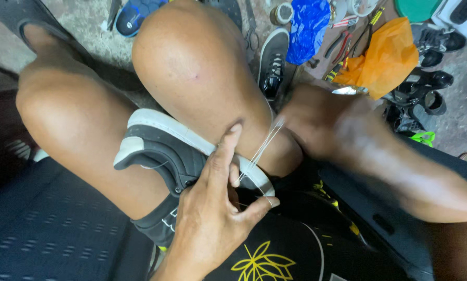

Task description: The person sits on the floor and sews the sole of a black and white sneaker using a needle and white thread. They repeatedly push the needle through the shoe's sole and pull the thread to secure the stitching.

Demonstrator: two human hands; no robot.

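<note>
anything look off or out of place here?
Nothing damaged. The black sneaker sits wedged between the knees, left hand steadying it, right hand blurred, pulling the thread taut. Tools and shoes lie scattered on the floor.

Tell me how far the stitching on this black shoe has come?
Done: cannot tell; no finished seam shows. In hand: the black shoe is clamped between the knees, the left hand steadies its white sole, and the right hand, blurred, pulls the white thread taut from the sole edge. Left: how much remains is hidden.
</note>
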